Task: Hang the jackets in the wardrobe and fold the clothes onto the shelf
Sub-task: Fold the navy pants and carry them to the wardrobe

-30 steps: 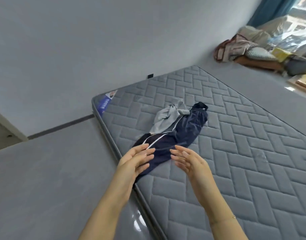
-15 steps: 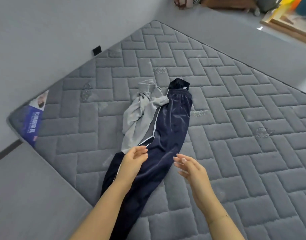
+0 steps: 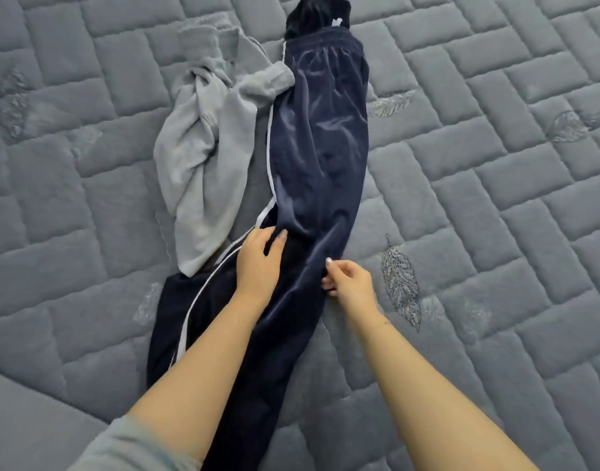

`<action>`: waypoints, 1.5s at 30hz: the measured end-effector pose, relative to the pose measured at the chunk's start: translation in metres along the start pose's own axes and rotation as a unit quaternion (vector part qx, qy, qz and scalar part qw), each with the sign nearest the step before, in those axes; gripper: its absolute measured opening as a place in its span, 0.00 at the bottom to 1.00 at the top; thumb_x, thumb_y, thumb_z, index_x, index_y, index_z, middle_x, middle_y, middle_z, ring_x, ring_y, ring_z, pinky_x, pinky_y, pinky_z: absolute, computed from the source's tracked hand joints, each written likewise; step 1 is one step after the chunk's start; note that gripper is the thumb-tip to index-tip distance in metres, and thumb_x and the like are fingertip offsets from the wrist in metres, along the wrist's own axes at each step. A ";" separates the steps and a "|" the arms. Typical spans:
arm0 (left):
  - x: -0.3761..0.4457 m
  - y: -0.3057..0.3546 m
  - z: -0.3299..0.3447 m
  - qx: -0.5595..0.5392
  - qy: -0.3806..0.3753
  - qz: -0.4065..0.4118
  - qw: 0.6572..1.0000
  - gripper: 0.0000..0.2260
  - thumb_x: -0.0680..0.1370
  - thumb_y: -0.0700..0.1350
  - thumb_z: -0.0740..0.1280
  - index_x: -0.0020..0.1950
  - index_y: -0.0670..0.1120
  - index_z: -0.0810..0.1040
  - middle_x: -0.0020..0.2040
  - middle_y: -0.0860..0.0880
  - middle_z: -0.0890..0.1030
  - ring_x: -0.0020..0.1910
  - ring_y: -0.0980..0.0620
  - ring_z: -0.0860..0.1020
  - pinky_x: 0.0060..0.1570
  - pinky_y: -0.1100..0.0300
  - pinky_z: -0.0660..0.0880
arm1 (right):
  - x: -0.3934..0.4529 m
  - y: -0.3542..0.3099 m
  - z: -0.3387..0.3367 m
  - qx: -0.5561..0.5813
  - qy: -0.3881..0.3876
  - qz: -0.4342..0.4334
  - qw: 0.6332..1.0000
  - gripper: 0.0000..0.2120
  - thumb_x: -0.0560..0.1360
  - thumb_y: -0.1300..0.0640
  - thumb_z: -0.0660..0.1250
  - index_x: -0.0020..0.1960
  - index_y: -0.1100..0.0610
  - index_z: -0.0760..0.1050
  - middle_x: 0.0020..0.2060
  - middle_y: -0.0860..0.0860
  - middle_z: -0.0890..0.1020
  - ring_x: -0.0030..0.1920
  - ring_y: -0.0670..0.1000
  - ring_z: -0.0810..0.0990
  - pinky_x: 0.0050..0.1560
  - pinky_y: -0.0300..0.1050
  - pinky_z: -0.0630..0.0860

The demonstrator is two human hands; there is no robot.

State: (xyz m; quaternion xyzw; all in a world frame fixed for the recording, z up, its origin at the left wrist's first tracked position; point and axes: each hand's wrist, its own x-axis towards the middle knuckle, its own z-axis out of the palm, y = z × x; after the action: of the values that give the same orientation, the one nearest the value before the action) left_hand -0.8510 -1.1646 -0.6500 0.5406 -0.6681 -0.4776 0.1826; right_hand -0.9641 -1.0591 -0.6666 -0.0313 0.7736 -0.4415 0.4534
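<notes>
filling the whole view is a grey quilted mattress (image 3: 478, 185), stitched in a brick pattern with leaf motifs sewn in; a strip of plain grey floor (image 3: 23, 423) shows at the lower left corner. nothing more of the room is visible.

two garments on the mattress, counted: one pair of navy trousers (image 3: 319, 147) with white side stripes, and one crumpled grey top (image 3: 203, 154). the trousers lie lengthways, waistband at the far end, legs running down toward the viewer. the top sits just left of them, its cuff touching the trousers' upper edge and its lower hem lying over the left leg.

two hands, both bare. left hand (image 3: 259, 260) rests palm down on the trousers around mid-leg, fingers close together and slightly bent, tips pressing into a fold of the cloth. right hand (image 3: 349, 278) sits at the trousers' right edge, fingers curled, thumb and fingertips pinching the fabric's rim. a grey sleeve (image 3: 132, 450) shows on the left upper arm.
</notes>
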 end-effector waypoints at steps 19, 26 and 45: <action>-0.343 0.028 0.181 -0.015 -0.427 -0.204 0.881 0.13 0.81 0.44 0.67 0.64 0.44 0.80 0.51 0.53 0.80 0.45 0.65 0.76 0.47 0.73 0.70 | -0.079 0.069 -0.262 0.018 -0.041 0.041 0.998 0.22 0.76 0.47 0.70 0.67 0.49 0.68 0.64 0.50 0.75 0.63 0.50 0.76 0.62 0.50 0.74; -0.307 0.003 0.169 -0.127 -0.076 -0.290 0.945 0.12 0.80 0.39 0.67 0.61 0.49 0.76 0.61 0.48 0.79 0.53 0.58 0.77 0.53 0.68 0.71 | -0.070 0.120 -0.236 -0.390 -0.039 -0.134 0.910 0.25 0.76 0.52 0.71 0.70 0.55 0.67 0.58 0.54 0.76 0.61 0.54 0.74 0.55 0.51 0.74; -0.249 0.083 0.234 -0.133 -0.243 -0.203 0.939 0.12 0.77 0.56 0.69 0.41 0.49 0.79 0.39 0.52 0.77 0.44 0.54 0.76 0.53 0.53 0.75 | -0.140 0.204 -0.352 0.031 0.063 0.128 0.989 0.05 0.78 0.60 0.66 0.47 0.53 0.80 0.46 0.51 0.84 0.47 0.50 0.80 0.45 0.40 0.75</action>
State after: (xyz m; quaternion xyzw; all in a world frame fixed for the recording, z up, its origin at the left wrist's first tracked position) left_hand -0.9876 -0.8421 -0.6242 0.5026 -0.4990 -0.7058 -0.0160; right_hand -1.0664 -0.6418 -0.6475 0.1097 0.7843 -0.4046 0.4574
